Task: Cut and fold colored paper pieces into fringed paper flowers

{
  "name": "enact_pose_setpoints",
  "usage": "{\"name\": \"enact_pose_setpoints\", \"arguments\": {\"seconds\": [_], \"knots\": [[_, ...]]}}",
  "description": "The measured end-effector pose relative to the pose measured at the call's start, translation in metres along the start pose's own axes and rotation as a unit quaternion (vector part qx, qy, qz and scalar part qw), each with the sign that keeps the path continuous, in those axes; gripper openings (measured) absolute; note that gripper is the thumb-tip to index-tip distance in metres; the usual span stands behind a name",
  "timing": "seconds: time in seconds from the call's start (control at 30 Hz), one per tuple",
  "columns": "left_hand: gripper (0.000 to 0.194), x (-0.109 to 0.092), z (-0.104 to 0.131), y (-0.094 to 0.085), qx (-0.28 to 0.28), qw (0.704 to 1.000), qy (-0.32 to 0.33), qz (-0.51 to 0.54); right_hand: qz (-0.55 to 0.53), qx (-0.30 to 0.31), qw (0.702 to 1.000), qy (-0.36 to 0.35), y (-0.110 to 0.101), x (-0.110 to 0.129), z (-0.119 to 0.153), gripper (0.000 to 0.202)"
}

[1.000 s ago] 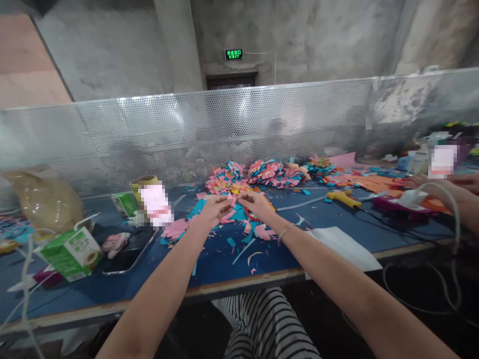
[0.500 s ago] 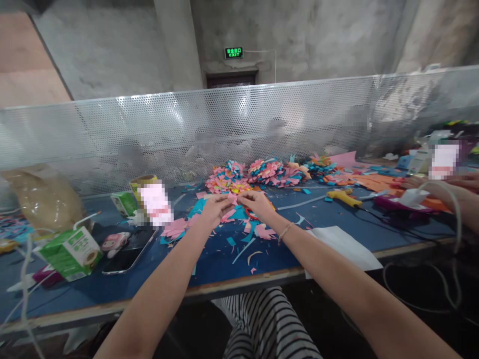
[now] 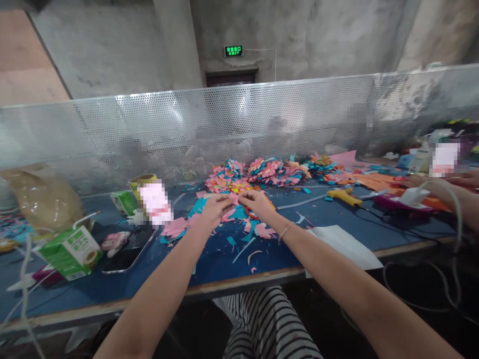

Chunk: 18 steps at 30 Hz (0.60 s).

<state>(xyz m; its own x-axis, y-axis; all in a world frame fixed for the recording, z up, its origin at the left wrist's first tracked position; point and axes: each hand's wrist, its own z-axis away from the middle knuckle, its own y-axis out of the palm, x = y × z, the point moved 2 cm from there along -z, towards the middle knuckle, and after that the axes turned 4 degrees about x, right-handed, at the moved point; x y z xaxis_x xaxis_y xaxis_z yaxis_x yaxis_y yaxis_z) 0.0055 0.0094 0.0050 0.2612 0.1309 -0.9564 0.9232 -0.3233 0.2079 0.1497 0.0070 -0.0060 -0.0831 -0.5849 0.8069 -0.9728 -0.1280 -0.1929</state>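
My left hand (image 3: 217, 207) and my right hand (image 3: 256, 203) meet over the middle of the blue table. Between their fingertips is a small pink paper piece (image 3: 234, 199), pinched from both sides. Just beyond my hands lie bunches of pink and blue paper flowers (image 3: 265, 171), with a rounder pink and yellow cluster (image 3: 224, 179) closest to my fingers. Pink paper pieces (image 3: 174, 228) and blue scraps (image 3: 231, 241) are scattered under and around my wrists. A red-orange rim shows partly behind my right hand; what it belongs to is hidden.
A yellow glue gun (image 3: 345, 197) with a black cord lies to the right, above a white sheet (image 3: 342, 244). At left are a green carton (image 3: 71, 253), a phone (image 3: 121, 260) and a plastic bag (image 3: 41, 197). A perforated metal screen (image 3: 209, 124) backs the table. Another person's hand (image 3: 430, 184) is far right.
Hardly anything differs. Both hands keep their pinch on the pink paper piece at the same spot, and the view has shifted very slightly.
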Motion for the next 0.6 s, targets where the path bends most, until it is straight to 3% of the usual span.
{"name": "enact_pose_setpoints", "arguments": {"seconds": [0.23, 0.4, 0.6], "knots": [[0.026, 0.0013, 0.0021, 0.0032, 0.008, 1.000, -0.007, -0.005, 0.029, -0.002, 0.999, -0.020, 0.0017, -0.0107, -0.0037, 0.012], [0.028, 0.0038, 0.0046, 0.0064, 0.008, 0.998, -0.049, -0.028, 0.009, 0.003, 1.000, -0.027, 0.0028, -0.0068, -0.0018, 0.010], [0.026, 0.0044, 0.0041, 0.0068, 0.016, 0.998, -0.055, -0.028, -0.013, 0.000, 0.999, -0.036, 0.0026, -0.0017, -0.0002, 0.010]]}}
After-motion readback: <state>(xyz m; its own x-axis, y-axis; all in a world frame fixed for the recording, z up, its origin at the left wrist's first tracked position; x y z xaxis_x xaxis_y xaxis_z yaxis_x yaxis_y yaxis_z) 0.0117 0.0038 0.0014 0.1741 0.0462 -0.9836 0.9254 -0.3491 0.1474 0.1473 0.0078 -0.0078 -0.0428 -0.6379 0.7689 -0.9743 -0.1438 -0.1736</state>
